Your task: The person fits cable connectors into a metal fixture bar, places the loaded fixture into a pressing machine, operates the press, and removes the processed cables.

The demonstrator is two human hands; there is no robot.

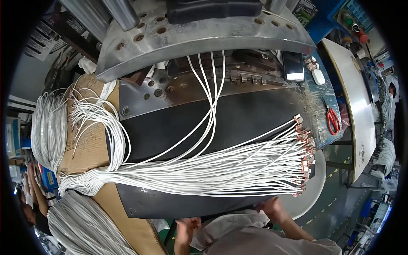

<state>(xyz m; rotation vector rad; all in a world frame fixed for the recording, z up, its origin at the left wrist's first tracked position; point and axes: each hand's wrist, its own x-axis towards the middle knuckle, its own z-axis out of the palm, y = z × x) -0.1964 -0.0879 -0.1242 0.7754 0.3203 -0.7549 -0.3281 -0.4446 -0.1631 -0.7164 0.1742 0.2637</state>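
A thick bundle of white cables [204,174] lies across a black mat [165,127]. Its right-hand ends carry small copper-coloured metal terminals [305,157] with red parts. From the bundle, several single cables [211,93] run up under the metal press plate [204,44]. My left hand [187,225] is at the mat's near edge, fingers curled in; whatever they hold, if anything, is hidden. To the right, my right hand [274,209] is at the same edge, just below the terminals, its fingers blurred and partly hidden. Neither hand touches the cables.
Coiled cable bundles [49,131] lie at the left on cardboard [87,146]. Red-handled pliers [332,121], a phone [293,66] and a white oval object [318,77] are on the right side. A round pale stool-like surface [318,187] stands below the right edge. People work in the background.
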